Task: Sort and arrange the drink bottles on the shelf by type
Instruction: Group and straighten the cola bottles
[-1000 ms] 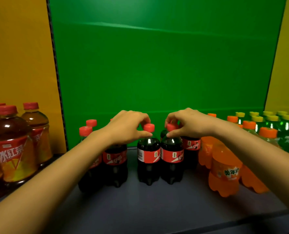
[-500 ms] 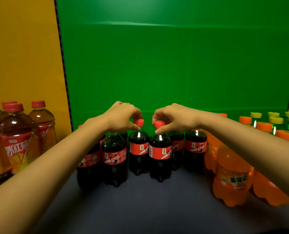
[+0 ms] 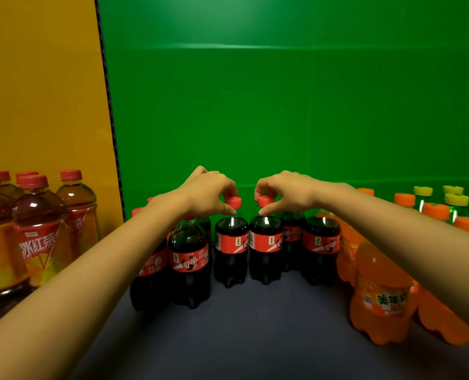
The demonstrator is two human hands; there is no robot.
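Several cola bottles with red caps and red labels stand in a cluster at the middle of the dark shelf (image 3: 255, 338). My left hand (image 3: 208, 192) pinches the red cap of one cola bottle (image 3: 231, 250). Right beside it, my right hand (image 3: 285, 192) pinches the cap of a second cola bottle (image 3: 265, 253). Both bottles stand upright, touching each other, on the shelf. More cola bottles (image 3: 190, 261) stand to the left under my left forearm, and another cola bottle (image 3: 321, 248) stands to the right.
Iced tea bottles (image 3: 40, 231) with red caps stand at the left before a yellow wall. Orange soda bottles (image 3: 382, 294) crowd the right, partly under my right forearm. Green bottles (image 3: 455, 204) with yellow caps stand at the far right. A green panel (image 3: 282, 105) backs the shelf.
Both hands have slid the two held cola bottles back and closer together, into line with the other colas. The view has shifted slightly to the left.
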